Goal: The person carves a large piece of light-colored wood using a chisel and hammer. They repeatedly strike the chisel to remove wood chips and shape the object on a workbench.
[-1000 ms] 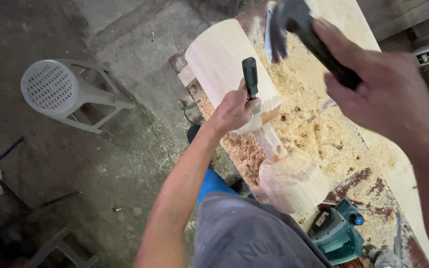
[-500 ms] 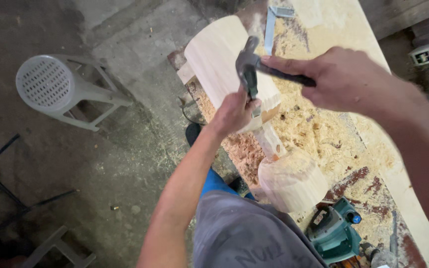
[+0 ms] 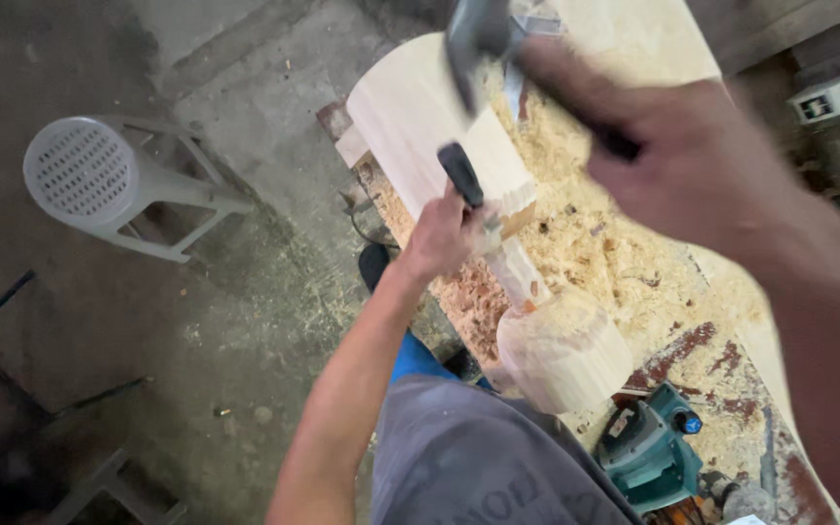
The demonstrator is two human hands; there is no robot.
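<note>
My left hand [image 3: 444,236] grips a chisel [image 3: 462,175] with a dark handle, its blade set against the narrow neck of a pale turned wood piece [image 3: 420,117] lying on the workbench [image 3: 653,262]. The piece has a wide cylinder at the far end and a smaller rounded end [image 3: 564,352] nearer me. My right hand [image 3: 692,165] is raised above the chisel, blurred, closed round the dark handle of a hammer [image 3: 473,39] whose head is near the frame's top.
Wood shavings cover the bench. A teal power tool [image 3: 646,449] lies at the bench's near end. A grey plastic stool [image 3: 114,180] lies tipped on the concrete floor to the left. Machinery [image 3: 833,97] stands at the far right.
The hammer came down onto the chisel handle half a second ago and has now swung back up above it. My left hand has kept the chisel on the wood.
</note>
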